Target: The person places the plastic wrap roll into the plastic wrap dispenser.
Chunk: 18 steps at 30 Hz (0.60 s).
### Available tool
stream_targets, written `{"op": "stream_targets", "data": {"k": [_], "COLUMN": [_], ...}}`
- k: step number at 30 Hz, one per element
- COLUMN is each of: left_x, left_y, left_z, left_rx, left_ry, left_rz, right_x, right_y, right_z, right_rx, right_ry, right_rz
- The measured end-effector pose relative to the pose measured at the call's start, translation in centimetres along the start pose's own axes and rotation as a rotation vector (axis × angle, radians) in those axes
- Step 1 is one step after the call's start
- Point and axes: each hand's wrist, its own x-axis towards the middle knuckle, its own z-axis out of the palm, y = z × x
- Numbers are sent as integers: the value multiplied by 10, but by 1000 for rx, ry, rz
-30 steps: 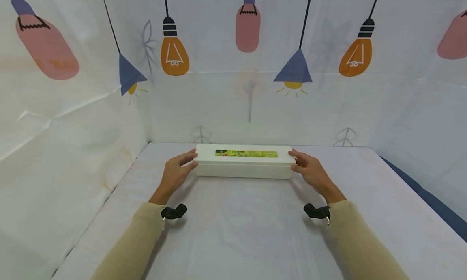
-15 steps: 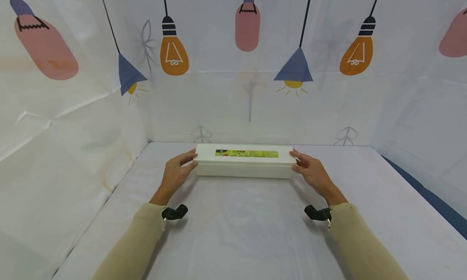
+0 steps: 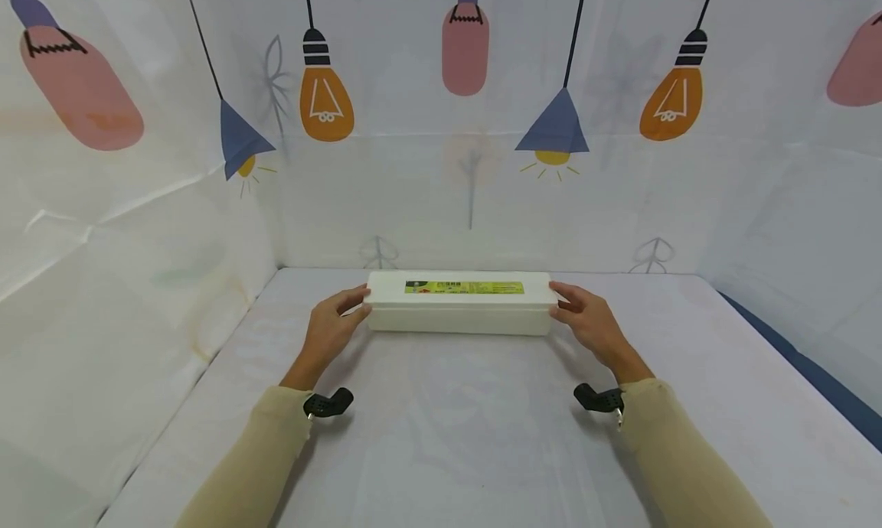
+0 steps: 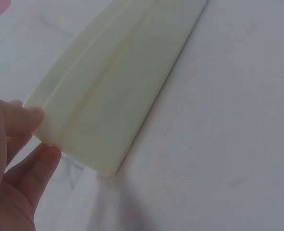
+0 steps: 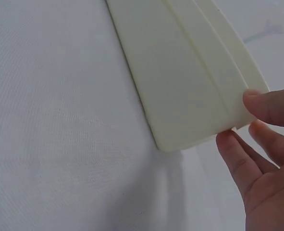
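A long white box point(image 3: 460, 321) with a fitted lid point(image 3: 386, 289) lies lengthwise on the table near its back edge. On the lid is a yellow-green printed label point(image 3: 465, 287). My left hand point(image 3: 331, 327) holds the left end of the box by thumb and fingertips. Its mirror, my right hand point(image 3: 587, 325), grips the opposite end in the same way. From both wrist views, fingertips show right at the lid's rim, with some tucked beneath its overhanging lip at the ends. The lid sits on the box; the inside is hidden.
A white cloth-like surface covers the table point(image 3: 455, 436). Behind it rises a white sheet wall point(image 3: 413, 199) printed with lamps and bulbs, with another sheet along the left side. Black wrist devices point(image 3: 328, 402) sit at both cuffs.
Both hands stay on the ends of the box, which keeps its place on the table. Only a very slight shift of the whole view shows.
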Motion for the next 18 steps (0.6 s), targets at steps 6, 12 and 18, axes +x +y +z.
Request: {"op": "stream_targets", "data": {"k": [6,12,18], "left_x": [-1,-1,-1], "left_y": [0,1,5], "left_z": [-2,-6,-13], "left_rx": [15,51,108], "left_ry": [-28,-33,-46], "left_rz": [-34,-40,-36], "right_x": [-3,-1,-3], "right_y": [0,0,2], "right_z": [2,5,2], "right_rx": [12,87,85], "right_ry": [-11,-27,2], "right_rz": [11,-15,-22]}}
